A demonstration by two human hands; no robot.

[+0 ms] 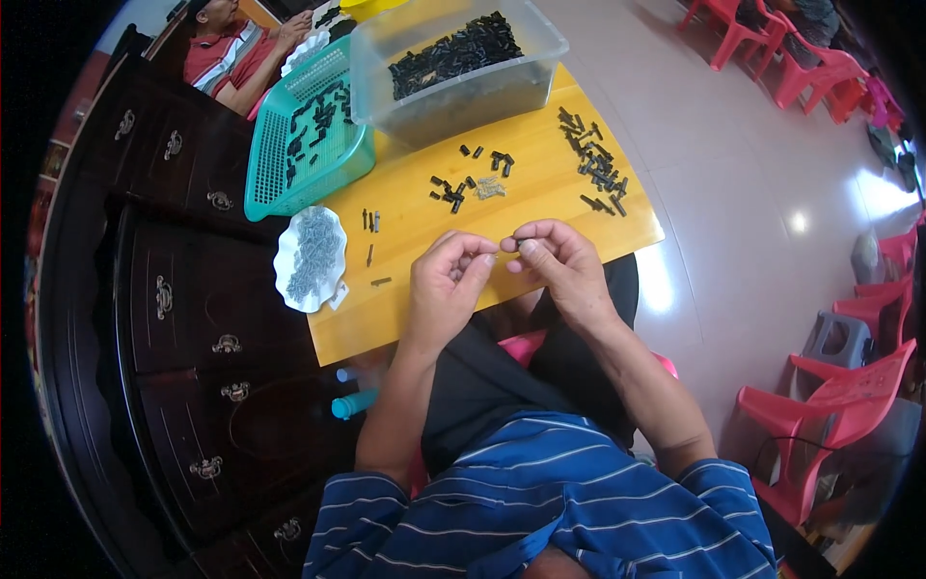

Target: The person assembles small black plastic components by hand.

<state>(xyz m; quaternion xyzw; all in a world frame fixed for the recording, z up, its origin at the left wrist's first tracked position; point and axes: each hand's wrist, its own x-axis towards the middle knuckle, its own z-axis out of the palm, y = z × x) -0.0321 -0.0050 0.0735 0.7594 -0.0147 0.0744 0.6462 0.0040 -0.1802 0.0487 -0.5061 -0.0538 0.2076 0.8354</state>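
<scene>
Above the front edge of the yellow table (415, 241), my two hands meet close together. My right hand (574, 275) pinches a small black part (519, 244) between thumb and fingers. My left hand (447, 288) is closed, thumb against forefinger, its tips just left of that part; whatever it pinches is too small to make out. Beyond the hands lie a little heap of short black pieces (453, 196) and a small pile of pale pieces (491, 187). A white scalloped dish (285, 261) at the left holds many small greyish pieces (316, 253).
A clear plastic bin (453, 106) full of black parts stands at the back beside a green basket (262, 183). Longer black parts (596, 164) are heaped at the right. Dark drawers (183, 280) flank the left; another person (236, 58) sits beyond. Red chairs (839, 405) stand right.
</scene>
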